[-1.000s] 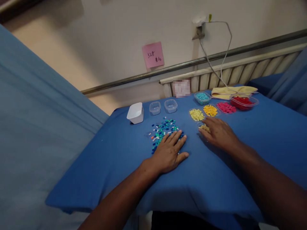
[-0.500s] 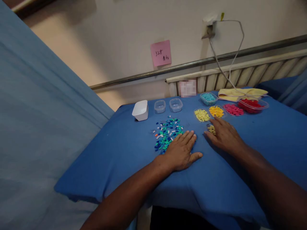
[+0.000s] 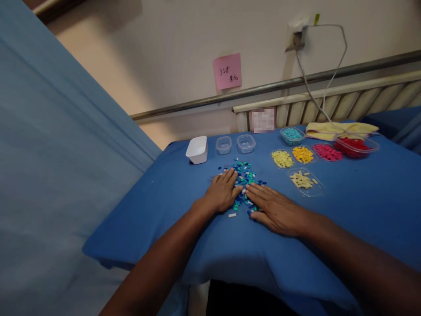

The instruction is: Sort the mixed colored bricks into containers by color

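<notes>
A loose pile of small blue, green and white pieces lies on the blue cloth, between and under my hands. My left hand rests flat on the left side of the pile, fingers stretched out. From the right, my right hand lies flat against the pile, its fingertips among the pieces and its thumb apart. Neither hand grips anything visible. One white piece sits apart, just below my left hand. Some pieces are hidden under the palms.
Behind the pile stand a white tub and two clear containers. At right are tubs of pale yellow, orange-yellow, pink, red, light blue and cream pieces. A yellow cloth lies behind.
My right hand has left the container of cream pieces and moved left to the pile. My left hand has shifted from the pile's right side to its left. The view has shifted slightly.
</notes>
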Motion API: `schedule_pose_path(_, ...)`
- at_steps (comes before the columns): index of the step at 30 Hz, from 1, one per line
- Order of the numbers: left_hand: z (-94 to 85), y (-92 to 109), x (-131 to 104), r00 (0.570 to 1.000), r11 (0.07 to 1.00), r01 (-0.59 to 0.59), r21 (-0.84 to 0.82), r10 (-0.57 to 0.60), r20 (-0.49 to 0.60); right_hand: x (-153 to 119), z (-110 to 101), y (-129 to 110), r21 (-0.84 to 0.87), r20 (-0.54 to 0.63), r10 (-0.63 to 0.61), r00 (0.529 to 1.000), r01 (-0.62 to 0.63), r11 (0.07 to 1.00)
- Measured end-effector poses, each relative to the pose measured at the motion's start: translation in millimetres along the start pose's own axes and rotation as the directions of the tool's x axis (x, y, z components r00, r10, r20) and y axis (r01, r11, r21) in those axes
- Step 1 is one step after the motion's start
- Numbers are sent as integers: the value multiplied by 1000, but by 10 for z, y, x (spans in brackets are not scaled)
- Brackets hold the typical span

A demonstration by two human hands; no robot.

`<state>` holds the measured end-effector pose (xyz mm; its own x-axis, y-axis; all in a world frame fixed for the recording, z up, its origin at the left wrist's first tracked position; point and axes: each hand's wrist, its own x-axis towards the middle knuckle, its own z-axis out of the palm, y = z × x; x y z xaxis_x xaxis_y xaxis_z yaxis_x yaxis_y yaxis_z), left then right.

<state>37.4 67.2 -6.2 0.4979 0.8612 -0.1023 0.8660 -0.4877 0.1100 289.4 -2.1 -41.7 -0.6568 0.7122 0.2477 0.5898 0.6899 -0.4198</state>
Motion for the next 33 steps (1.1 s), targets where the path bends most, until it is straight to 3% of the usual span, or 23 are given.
schedule_pose_path(5,-35,-268,144,982,988,136,-78,-145,-122,63,-6,-21,31,-27,-71,997,71,997)
schedule_pose_path(10,51,-385,239,955,940,253,-229,-280,-94,63,45,113,3,-218,121,969,-123,992)
schedule_pose_path(16,57,-229,239,979,923,113,-368,-167,-118,47,25,135,153,-235,53,970,-17,988)
schedule_pose_path(22,-110,-358,302,957,870,117,-478,-227,-179,62,-65,170,255,-357,225,906,-137,957)
schedule_pose_path(26,-85,-403,363,981,880,70,-471,-146,-127,98,-85,193,329,-384,317,867,-192,924)
schedule_pose_path(33,-97,-583,862,990,932,-69,-356,20,-140,136,-77,231,399,-378,393,838,-236,886)
